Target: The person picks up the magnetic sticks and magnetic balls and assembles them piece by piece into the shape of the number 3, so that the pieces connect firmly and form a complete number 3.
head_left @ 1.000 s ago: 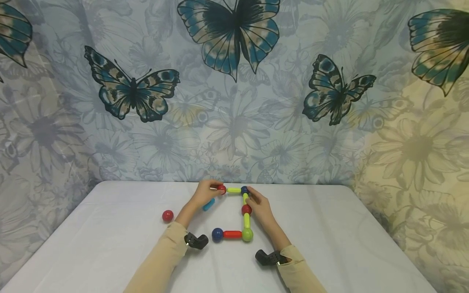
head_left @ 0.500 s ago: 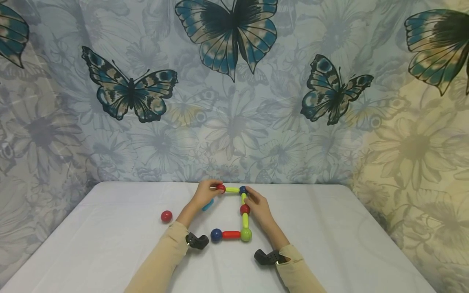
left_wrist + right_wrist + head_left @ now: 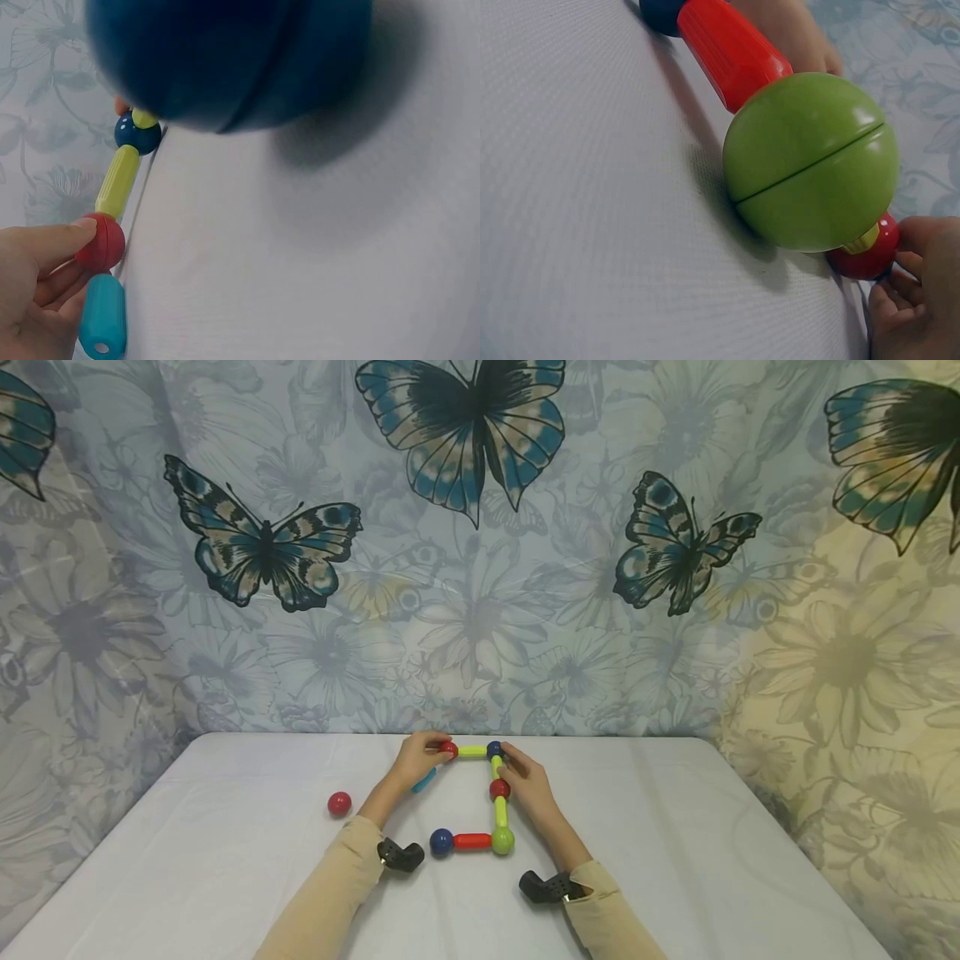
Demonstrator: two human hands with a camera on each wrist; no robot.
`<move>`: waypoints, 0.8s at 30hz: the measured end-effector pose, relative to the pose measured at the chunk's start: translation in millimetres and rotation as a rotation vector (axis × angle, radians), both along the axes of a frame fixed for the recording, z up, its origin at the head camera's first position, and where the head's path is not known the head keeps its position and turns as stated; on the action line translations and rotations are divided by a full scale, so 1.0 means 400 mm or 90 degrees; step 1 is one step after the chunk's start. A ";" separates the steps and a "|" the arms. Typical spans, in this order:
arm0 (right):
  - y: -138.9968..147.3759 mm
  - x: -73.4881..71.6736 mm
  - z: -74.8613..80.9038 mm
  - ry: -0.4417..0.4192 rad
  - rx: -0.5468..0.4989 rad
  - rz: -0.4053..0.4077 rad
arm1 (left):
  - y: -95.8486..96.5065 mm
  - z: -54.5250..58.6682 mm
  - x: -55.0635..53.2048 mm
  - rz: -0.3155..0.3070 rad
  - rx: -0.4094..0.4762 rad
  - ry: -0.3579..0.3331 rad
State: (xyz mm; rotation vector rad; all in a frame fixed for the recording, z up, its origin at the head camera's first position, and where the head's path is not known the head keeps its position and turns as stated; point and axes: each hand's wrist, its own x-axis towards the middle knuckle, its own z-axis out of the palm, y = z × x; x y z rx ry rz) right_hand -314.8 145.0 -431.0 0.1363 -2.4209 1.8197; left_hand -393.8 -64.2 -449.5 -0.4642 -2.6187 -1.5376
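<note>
Balls and rods of a ball-and-rod building toy form a chain on the table. At its far left end, my left hand (image 3: 417, 759) pinches a red ball (image 3: 102, 244) between thumb and fingers. A light blue rod (image 3: 103, 318) joins that ball, and a yellow-green rod (image 3: 472, 752) runs from it to a dark blue ball (image 3: 494, 749). My right hand (image 3: 531, 783) holds the chain at this corner, fingertips at the dark blue ball and thumb on the yellow-green rod (image 3: 497, 767) below it. Another red ball (image 3: 499, 789) lies just under that thumb.
Nearer the person, the chain continues through a yellow-green rod (image 3: 501, 812), a green ball (image 3: 502, 841), a red rod (image 3: 472, 842) and a dark blue ball (image 3: 442, 842). One loose red ball (image 3: 340, 803) lies left of the left forearm. Patterned fabric hangs behind the white table (image 3: 247, 827).
My left hand and its red ball have shifted very slightly toward the person. My right hand keeps its place, and the chain's near part lies as before.
</note>
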 end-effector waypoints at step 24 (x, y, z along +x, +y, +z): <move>0.015 -0.069 -0.092 0.005 0.000 -0.030 | -0.038 -0.014 0.021 0.000 -0.018 0.018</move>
